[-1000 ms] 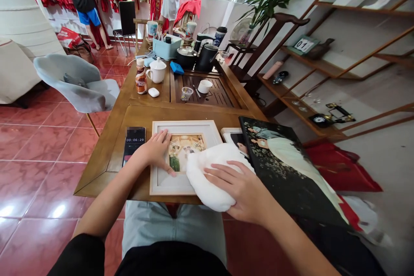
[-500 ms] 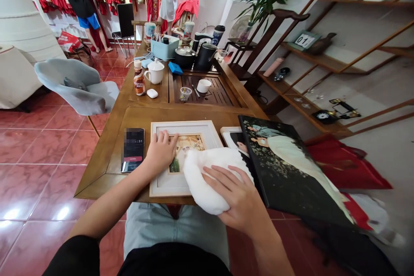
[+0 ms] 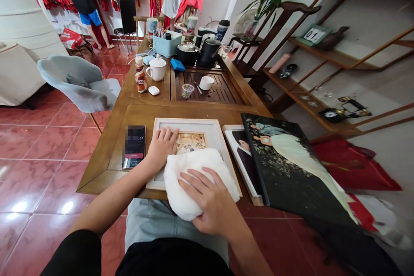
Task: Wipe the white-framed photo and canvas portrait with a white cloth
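Note:
A picture frame (image 3: 213,128) with a pale rim and a small picture (image 3: 193,140) inside lies on the wooden table in front of me. My left hand (image 3: 163,144) rests flat on the frame's left part, fingers stretched out. Under my right hand (image 3: 207,196) is a folded, fluffy white cloth (image 3: 177,170), gripped between thumb and fingers. The cloth lies over the lower right of the frame and hides part of the picture. It overhangs the table's front edge.
A phone (image 3: 133,148) lies left of the frame. To the right, a large photo panel (image 3: 284,155) leans partly over another framed photo (image 3: 237,148). Farther back are a bottle (image 3: 141,76), a lidded cup (image 3: 157,69) and a tea tray (image 3: 226,90). Two people stand by hanging clothes.
My right hand has moved left with the white cloth, which now covers more of the frame's lower middle. My left hand stays on the frame. The view has shifted slightly.

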Demonstrator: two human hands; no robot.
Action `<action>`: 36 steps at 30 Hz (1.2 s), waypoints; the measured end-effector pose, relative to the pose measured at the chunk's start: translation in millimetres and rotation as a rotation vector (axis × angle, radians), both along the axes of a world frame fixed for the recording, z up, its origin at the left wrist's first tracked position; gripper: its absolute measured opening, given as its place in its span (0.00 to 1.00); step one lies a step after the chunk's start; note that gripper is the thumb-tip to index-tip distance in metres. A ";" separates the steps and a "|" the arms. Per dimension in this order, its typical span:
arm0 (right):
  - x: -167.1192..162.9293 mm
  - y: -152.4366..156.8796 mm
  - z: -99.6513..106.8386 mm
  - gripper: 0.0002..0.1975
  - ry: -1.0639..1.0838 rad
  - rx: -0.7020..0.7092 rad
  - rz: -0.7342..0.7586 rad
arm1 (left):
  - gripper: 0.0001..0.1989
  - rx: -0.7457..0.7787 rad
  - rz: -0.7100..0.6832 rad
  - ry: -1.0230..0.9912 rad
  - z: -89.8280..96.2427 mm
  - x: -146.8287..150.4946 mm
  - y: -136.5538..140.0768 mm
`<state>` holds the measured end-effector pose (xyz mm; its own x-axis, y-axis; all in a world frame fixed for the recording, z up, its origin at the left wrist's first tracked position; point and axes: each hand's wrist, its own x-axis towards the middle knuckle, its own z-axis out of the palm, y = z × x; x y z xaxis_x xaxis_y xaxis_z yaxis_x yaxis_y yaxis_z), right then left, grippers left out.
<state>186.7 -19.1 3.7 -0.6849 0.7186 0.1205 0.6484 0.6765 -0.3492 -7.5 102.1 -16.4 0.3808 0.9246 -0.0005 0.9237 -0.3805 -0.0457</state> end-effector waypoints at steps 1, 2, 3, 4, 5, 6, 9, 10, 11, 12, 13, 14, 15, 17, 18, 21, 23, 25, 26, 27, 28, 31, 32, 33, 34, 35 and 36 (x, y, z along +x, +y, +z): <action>-5.4 0.3 1.5 0.33 0.005 -0.023 -0.002 | 0.30 -0.003 0.005 -0.001 -1.5 -0.1 0.8; -10.2 0.3 2.4 0.33 0.006 -0.038 -0.003 | 0.30 -0.003 0.009 -0.004 -2.9 -0.2 1.5; -14.1 -0.2 2.7 0.33 0.003 -0.047 -0.006 | 0.30 0.000 0.013 -0.008 -4.3 -0.4 2.1; -17.0 -1.0 2.6 0.34 -0.001 -0.049 -0.011 | 0.30 0.000 0.016 -0.013 -5.6 -0.6 2.6; -18.7 -2.0 2.1 0.35 -0.005 -0.046 -0.018 | 0.30 -0.001 0.020 -0.018 -6.6 -0.9 2.9; -19.4 -3.2 1.3 0.35 -0.010 -0.039 -0.028 | 0.30 -0.001 0.022 -0.024 -7.5 -1.2 3.1; -17.0 -6.1 -1.3 0.35 -0.019 -0.018 -0.064 | 0.30 0.011 0.012 -0.041 -8.7 -2.3 2.6; -15.4 -6.7 -1.9 0.35 -0.023 -0.014 -0.074 | 0.30 0.016 0.010 -0.043 -8.6 -2.6 2.1; -13.5 -7.1 -2.5 0.34 -0.028 -0.009 -0.083 | 0.30 0.018 0.011 -0.045 -8.1 -2.9 1.3; -11.3 -7.3 -2.9 0.34 -0.033 -0.004 -0.093 | 0.30 0.018 0.014 -0.046 -7.4 -3.1 0.3; -8.9 -7.5 -3.4 0.33 -0.039 0.005 -0.102 | 0.30 0.015 0.019 -0.046 -6.4 -3.1 -0.8; -6.1 -7.7 -4.0 0.33 -0.044 0.018 -0.111 | 0.30 0.013 0.022 -0.046 -5.3 -3.1 -2.1; -2.9 -7.9 -4.7 0.33 -0.048 0.036 -0.119 | 0.30 0.014 0.020 -0.045 -4.2 -2.9 -3.4; 4.9 -8.8 -6.7 0.32 -0.039 0.087 -0.143 | 0.30 0.030 0.014 -0.029 -2.6 -2.3 -5.7; 9.3 -9.4 -8.0 0.31 -0.024 0.118 -0.161 | 0.29 0.045 0.012 -0.015 -2.3 -1.9 -6.5; 23.0 -11.8 -11.5 0.27 0.033 0.202 -0.235 | 0.28 0.107 0.007 0.029 -3.8 -1.1 -7.4; 30.6 -13.5 -13.1 0.26 0.044 0.238 -0.279 | 0.28 0.141 -0.001 0.040 -5.5 -1.1 -7.1; 35.6 -14.9 -14.0 0.26 0.033 0.256 -0.312 | 0.28 0.159 -0.007 0.046 -6.5 -1.3 -6.8; 37.1 -15.4 -14.4 0.26 0.027 0.262 -0.323 | 0.28 0.164 -0.009 0.049 -6.6 -1.4 -6.8; 38.0 -15.9 -14.8 0.26 0.023 0.266 -0.330 | 0.28 0.166 -0.011 0.052 -6.4 -1.4 -6.9; 38.4 -16.2 -15.2 0.26 0.022 0.269 -0.335 | 0.28 0.167 -0.014 0.054 -6.0 -1.3 -7.1; 37.6 -16.4 -16.4 0.25 0.039 0.278 -0.335 | 0.28 0.169 -0.017 0.057 -4.3 -0.4 -7.9; 36.8 -16.1 -16.9 0.25 0.046 0.280 -0.330 | 0.28 0.169 -0.018 0.059 -3.7 0.0 -8.2; 35.8 -15.7 -17.4 0.25 0.052 0.282 -0.323 | 0.28 0.169 -0.018 0.060 -3.3 0.5 -8.4; 34.4 -15.1 -17.8 0.25 0.057 0.285 -0.316 | 0.28 0.170 -0.016 0.060 -2.9 0.9 -8.7; 32.7 -14.4 -18.3 0.25 0.062 0.288 -0.304 | 0.28 0.172 -0.014 0.059 -2.6 1.3 -9.0; 30.3 -13.6 -18.8 0.26 0.067 0.290 -0.291 | 0.27 0.174 -0.012 0.058 -2.4 1.7 -9.3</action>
<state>217.0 -32.8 -15.1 -0.4420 0.8111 0.3832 0.8095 0.5446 -0.2191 -5.8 92.8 -18.8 0.3956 0.9082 0.1371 0.9132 -0.3729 -0.1645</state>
